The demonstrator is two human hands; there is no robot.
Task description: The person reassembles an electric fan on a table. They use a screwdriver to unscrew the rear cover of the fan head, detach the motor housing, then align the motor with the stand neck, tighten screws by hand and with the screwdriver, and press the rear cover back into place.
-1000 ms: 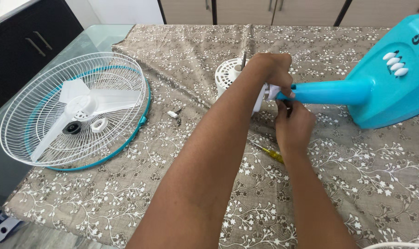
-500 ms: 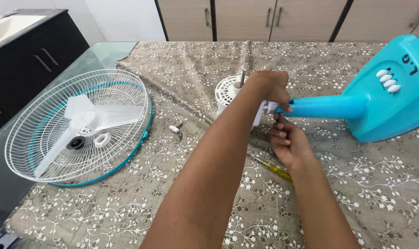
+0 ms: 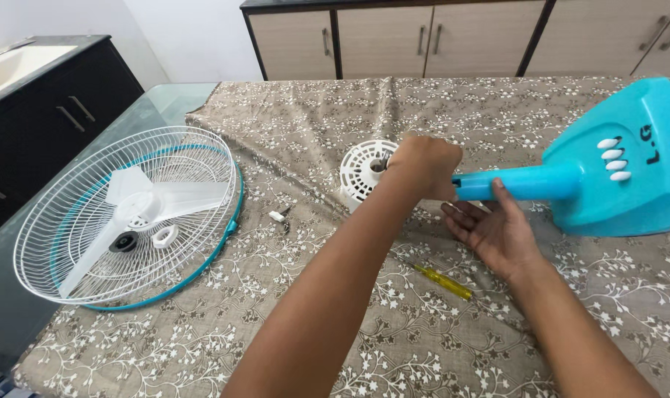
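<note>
**Fan neck gripped at the joint, small parts lying loose**

The left hand (image 3: 423, 166) is seen closed in a fist over the joint where the white motor housing (image 3: 364, 171) meets the turquoise stand neck (image 3: 523, 182); what is pinched inside the fist cannot be told. The right hand (image 3: 497, 232) is held open, palm up, just under the neck, thumb touching it, nothing grasped. The turquoise base (image 3: 629, 169) lies on its side on the patterned tablecloth (image 3: 313, 118).

A slip is judged possible: with the neck only cradled, the housing could twist off and roll. The yellow screwdriver (image 3: 444, 281) lies just beside the right forearm and could be swept away. A small white clip (image 3: 279, 215) sits loose between housing and fan guard (image 3: 128, 214), easily lost against the pattern.
</note>
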